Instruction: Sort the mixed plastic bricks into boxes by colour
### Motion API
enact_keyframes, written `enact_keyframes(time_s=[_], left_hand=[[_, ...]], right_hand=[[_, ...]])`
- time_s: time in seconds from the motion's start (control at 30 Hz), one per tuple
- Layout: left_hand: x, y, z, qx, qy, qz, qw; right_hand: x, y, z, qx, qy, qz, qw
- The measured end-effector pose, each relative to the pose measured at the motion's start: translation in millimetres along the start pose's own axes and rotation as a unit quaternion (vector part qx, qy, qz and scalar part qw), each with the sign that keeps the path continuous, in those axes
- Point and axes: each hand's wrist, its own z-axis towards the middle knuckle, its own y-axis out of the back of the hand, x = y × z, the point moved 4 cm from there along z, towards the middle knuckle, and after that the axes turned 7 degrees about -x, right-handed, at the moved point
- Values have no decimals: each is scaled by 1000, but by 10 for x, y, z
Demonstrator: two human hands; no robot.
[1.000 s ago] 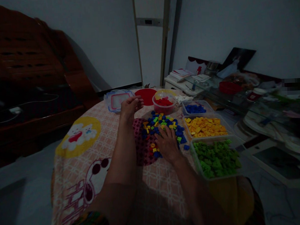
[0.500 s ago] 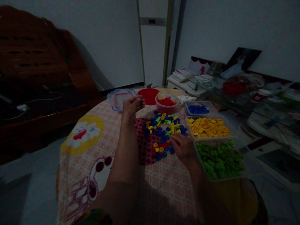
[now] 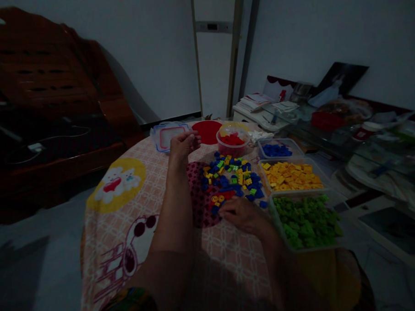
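Observation:
A loose pile of mixed bricks [image 3: 231, 177] in blue, yellow, green and red lies on the round table [image 3: 127, 209]. My left hand [image 3: 183, 145] rests at the pile's far left, fingers curled together in a pinch; what they hold is too dark to see. My right hand [image 3: 242, 213] lies palm down at the pile's near edge, fingers curled onto the cloth beside some blue and red pieces.
Along the right stand clear tubs: green bricks [image 3: 304, 217], yellow bricks [image 3: 291, 175], blue bricks [image 3: 276, 150]. A round tub of red bricks [image 3: 231, 143], a red lid [image 3: 207, 131] and a clear lid [image 3: 169, 135] sit at the back. Cluttered glass shelves stand right.
My right hand pulled back from the middle of the pile toward its near edge and shifted slightly left. The left hand stayed where it was.

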Motion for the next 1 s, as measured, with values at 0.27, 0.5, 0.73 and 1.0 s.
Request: enact_keyframes(time_s=[0.27,0.5,0.73,1.0], left_hand=[[-16,-9,-11,4,-2,1,1000],[-34,32,0,-8,-4,1,1000],[-35,35,-2,-11,-10,-3,1000],[-19,14,-9,8,-13,32,999]], right_hand=[[-235,-63,248,-150,50,-23,987],[143,-225,87,-66,100,77,990],[151,-457,173,-41,76,15,996],[-183,-155,180,-159,29,-27,986]])
